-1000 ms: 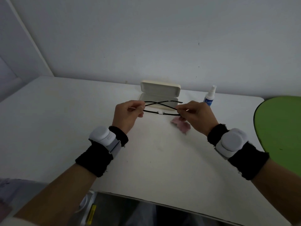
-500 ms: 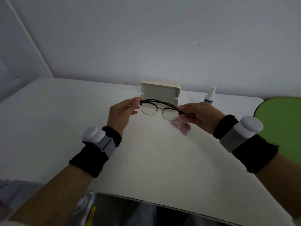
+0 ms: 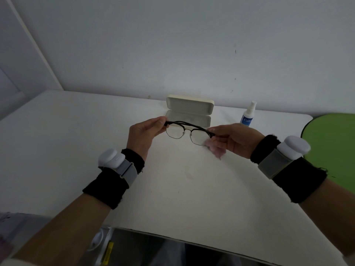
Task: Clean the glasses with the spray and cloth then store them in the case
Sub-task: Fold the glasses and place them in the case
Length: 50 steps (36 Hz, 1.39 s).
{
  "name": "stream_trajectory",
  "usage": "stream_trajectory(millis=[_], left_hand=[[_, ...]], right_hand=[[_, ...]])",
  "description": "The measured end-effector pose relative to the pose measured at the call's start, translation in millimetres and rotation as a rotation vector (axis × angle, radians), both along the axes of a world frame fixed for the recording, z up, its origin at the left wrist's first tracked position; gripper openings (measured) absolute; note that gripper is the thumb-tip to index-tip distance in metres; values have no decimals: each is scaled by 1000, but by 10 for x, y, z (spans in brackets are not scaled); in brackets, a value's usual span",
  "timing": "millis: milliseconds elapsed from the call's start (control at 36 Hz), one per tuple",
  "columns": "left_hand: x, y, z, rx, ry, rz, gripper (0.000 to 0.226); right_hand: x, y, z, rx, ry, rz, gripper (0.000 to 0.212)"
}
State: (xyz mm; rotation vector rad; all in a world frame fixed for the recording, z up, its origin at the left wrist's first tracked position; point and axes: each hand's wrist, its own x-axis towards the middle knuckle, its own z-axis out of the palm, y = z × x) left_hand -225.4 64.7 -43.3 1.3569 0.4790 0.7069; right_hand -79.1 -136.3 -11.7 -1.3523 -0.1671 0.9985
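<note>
1. The left hand (image 3: 143, 132) and right hand (image 3: 233, 138) are pinching opposite ends of the glasses (image 3: 189, 132), holding them in the air above the tabletop (image 3: 76, 150), temples folded, long axis running left to right.
2. The case (image 3: 189, 112) is lying open and empty just beyond the glasses, toward the far edge, about equally near both hands.
3. The cloth (image 3: 216, 150) is lying under the right hand; the spray (image 3: 247, 116) is standing by the far right corner.

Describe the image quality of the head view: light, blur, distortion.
Head view: dim, flat light with no hard shadows; wide-angle lens bows the table edges; the glasses and case are fairly sharp, the pink cloth under the right hand is smeared; the spray bottle label is only partly legible.
</note>
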Motion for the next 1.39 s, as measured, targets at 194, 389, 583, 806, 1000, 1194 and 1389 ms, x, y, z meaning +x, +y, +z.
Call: stream_trajectory(millis=[194,389,583,806,1000,1194,1389], left_hand=[[23,39,0,1,26,27,23],[44,27,24,-38,49,-17,25],[19,11,-24,-72,14,-57,24],[30,28,-79,-62,10,-37,23],[78,29,-84,-121,16,16,20],[95,52,-71,-181,28,30,25],[99,65,-73,-185,31,40,22]], right_hand=[[36,-13,4,27,25,13,16],[46,-10,-4,50,92,31,20],[71,-18,-16,30,182,10,18],[87,10,-69,39,186,-42,13],[103,28,-97,77,149,-88,9],[98,-1,-126,58,74,-38,11],[112,5,-167,-78,-188,-68,20]])
